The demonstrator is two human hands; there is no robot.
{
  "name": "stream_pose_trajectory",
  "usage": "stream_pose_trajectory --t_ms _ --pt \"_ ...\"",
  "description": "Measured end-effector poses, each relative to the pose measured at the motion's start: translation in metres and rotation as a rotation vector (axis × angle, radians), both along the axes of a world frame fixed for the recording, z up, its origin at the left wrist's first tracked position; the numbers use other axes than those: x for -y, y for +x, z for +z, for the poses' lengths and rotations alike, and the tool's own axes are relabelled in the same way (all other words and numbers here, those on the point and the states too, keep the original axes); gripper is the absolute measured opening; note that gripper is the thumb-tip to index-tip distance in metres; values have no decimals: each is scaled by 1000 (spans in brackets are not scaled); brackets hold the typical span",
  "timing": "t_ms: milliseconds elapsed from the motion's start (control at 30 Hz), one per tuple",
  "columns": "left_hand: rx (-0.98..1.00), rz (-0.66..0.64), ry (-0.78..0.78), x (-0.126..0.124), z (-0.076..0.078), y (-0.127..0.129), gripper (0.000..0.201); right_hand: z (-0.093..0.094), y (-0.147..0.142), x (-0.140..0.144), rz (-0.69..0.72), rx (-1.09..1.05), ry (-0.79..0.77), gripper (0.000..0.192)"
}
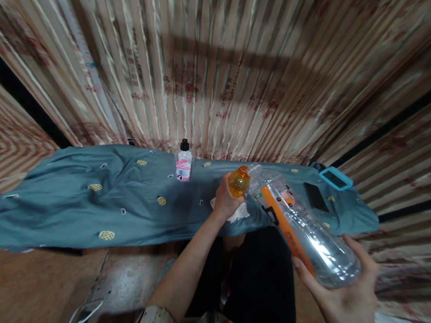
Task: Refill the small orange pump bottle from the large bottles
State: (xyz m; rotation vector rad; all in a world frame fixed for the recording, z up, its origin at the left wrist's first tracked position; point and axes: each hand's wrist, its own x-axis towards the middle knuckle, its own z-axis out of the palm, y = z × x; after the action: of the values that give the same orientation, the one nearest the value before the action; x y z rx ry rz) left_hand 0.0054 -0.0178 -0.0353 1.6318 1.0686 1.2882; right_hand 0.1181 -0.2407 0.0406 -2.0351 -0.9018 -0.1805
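Roughly, from the bottom of the frame upward:

Right hand (349, 289): lower right of the frame, palm up, fingers curled around the base of the bottle, grasping it from below.

Bottle (307, 229): a large clear plastic bottle lying tilted, base in the right hand at lower right, neck pointing up-left toward the middle of the frame. It looks empty or nearly so, so I judge it light. An orange strip of label runs along its side.

Handling: thin clear walls will likely dent under a hard squeeze and feel smooth, a little slippery. The base and the stiffer neck look like the surest places to hold; the label offers some friction.

Left hand (225, 200): centre of the frame, fingers clenched at the neck end of the bottle, touching the cap.

Cap (238, 181): translucent orange, at the bottle's mouth; whether it is on the threads or already free I cannot tell.

White paper (240, 212): crumpled, just below the left hand on the cloth.

Cloth (94, 208): blue-grey with small yellow dots, spread across the middle of the frame.

Phones: a dark phone (315, 197) and a blue-edged phone (335, 178) lie at right of centre, just beyond the bottle.

Small bottle (184, 161): upright, pink label, black top, at the cloth's far edge.

Curtain (231, 68): striped, pleated, fills the upper frame.
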Motion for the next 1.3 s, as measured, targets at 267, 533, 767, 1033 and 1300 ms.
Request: stream_pose_trajectory --t_ms 267,533,767,1033,1300 --pt "-11 19 -18 1 1 0 70 5 -7 -1 -12 -28 -7 124" --pt "0 20 2 1 1 0 70 -6 8 0 41 54 24 120" --pt "10 11 15 0 0 0 70 -10 12 2 32 53 8 119" --pt "-24 23 -3 -1 -1 -1 67 -12 18 1 91 135 45 112" --pt "-41 31 -42 1 6 -2 65 -4 10 0 52 74 -2 114"
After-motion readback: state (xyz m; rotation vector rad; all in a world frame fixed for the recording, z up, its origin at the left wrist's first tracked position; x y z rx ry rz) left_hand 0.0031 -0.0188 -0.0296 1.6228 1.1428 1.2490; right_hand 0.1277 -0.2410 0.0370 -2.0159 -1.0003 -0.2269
